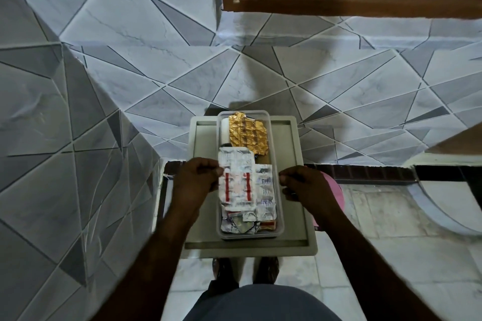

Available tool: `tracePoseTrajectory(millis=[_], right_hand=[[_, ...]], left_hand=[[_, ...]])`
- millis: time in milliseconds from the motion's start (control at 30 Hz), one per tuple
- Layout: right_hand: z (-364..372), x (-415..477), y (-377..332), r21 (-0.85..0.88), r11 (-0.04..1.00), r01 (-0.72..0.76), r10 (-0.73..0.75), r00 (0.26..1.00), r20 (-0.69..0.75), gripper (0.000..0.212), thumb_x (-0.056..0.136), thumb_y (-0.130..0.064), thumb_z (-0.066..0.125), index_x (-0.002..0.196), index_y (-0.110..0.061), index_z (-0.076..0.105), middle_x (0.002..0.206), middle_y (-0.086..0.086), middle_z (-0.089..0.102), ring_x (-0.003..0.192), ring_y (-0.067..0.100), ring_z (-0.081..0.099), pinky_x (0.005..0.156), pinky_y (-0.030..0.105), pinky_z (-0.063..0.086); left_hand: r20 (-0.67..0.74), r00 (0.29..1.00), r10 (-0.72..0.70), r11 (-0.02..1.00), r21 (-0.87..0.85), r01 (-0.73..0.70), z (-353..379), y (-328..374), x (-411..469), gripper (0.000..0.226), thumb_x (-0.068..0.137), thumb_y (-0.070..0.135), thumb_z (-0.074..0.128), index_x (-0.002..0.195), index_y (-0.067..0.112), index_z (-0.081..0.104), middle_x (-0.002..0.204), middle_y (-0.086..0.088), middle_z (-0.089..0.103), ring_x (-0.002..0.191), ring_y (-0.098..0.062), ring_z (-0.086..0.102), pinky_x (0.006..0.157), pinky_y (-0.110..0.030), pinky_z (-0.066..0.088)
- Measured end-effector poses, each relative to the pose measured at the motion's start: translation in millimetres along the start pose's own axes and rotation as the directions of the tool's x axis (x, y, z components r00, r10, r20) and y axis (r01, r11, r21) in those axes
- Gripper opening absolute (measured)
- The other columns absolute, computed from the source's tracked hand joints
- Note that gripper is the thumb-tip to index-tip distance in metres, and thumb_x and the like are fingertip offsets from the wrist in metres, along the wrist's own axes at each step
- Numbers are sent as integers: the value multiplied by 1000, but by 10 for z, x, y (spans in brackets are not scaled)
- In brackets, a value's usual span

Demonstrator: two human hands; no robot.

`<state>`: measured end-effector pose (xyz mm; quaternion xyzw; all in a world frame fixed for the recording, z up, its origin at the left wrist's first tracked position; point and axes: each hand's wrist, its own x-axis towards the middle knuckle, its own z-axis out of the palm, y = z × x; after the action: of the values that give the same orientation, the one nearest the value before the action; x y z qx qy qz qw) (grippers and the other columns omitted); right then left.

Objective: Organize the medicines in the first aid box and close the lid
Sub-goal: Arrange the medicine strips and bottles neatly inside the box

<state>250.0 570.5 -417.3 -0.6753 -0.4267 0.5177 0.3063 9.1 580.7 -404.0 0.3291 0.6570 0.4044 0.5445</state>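
Head view: a clear first aid box (pixel 278 154) of blister strips sits between both hands on a grey tray (pixel 297 216). Left hand (pixel 197 181) pinches a silver red-striped blister strip (pixel 236 180); right hand (pixel 303 186) is curled closed, holding nothing visible.

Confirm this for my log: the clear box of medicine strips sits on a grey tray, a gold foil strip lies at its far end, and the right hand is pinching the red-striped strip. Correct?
Not quite. In the head view the left hand pinches the red-striped strip, not the right hand, which is beside the clear box with nothing visible in its fingers. The grey tray and gold foil strip are as you say.
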Motion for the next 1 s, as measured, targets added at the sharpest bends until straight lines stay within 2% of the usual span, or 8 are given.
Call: tracePoseTrajectory(millis=[167,233,333,500,667,800,933,1000], right_hand=[[104,-46,-60,-252,945,207,-207,978,25,8,88,-20,68,95,-22,70,84,-13,68,73,1,63,66,14,49],[155,-69,-51,-376,885,273,-275,960,48,13,87,-22,69,101,-20,70,90,-12,67,73,-3,59,66,7,44],[232,-89,13,-550,733,400,-393,909,136,28,88,-24,67,115,-19,66,109,0,64,85,9,59,77,23,51],[401,-122,128,-812,319,489,-453,831,323,48,75,-35,75,120,-23,62,119,5,64,101,31,59,81,41,51],[450,-102,160,-864,210,457,-471,822,320,47,73,-38,75,116,-25,63,117,1,64,100,30,59,79,41,49],[438,-101,131,-851,227,473,-451,826,339,45,79,-38,68,121,-24,61,123,3,62,107,31,56,87,43,46],[305,-114,91,-653,604,457,-469,866,172,36,91,-36,58,124,-20,61,124,3,59,108,16,53,92,35,44],[212,-62,120,-573,721,389,-462,887,21,29,93,-30,59,119,-17,63,117,3,64,99,8,54,88,28,46]], left_hand=[[13,998,58,972,227,-59,295,-218,12,13,78,9,73,87,18,68,87,-2,74,82,-20,71,73,-35,59],[-9,987,161,913,382,-146,325,-267,-17,12,79,15,73,87,22,66,86,5,71,79,-11,69,67,-23,57],[22,960,279,845,469,-257,335,-303,-95,15,83,15,71,95,20,65,86,10,67,76,-1,65,60,-9,51],[103,912,398,658,661,-361,318,-405,-52,29,84,22,69,113,19,68,104,-2,70,93,-14,65,89,-30,53],[157,895,418,594,698,-400,348,-392,-84,29,90,24,62,118,20,65,114,-5,67,104,-18,63,93,-21,39],[188,888,419,589,688,-423,329,-375,-87,28,89,22,63,116,18,66,112,-5,68,100,-18,64,90,-21,43],[46,894,446,693,614,-378,205,-341,-117,23,91,24,61,113,18,66,102,1,66,83,-6,60,69,-7,40],[-64,912,406,763,573,-300,131,-356,-108,25,91,28,61,113,18,64,105,1,65,88,-9,61,71,-13,43]])
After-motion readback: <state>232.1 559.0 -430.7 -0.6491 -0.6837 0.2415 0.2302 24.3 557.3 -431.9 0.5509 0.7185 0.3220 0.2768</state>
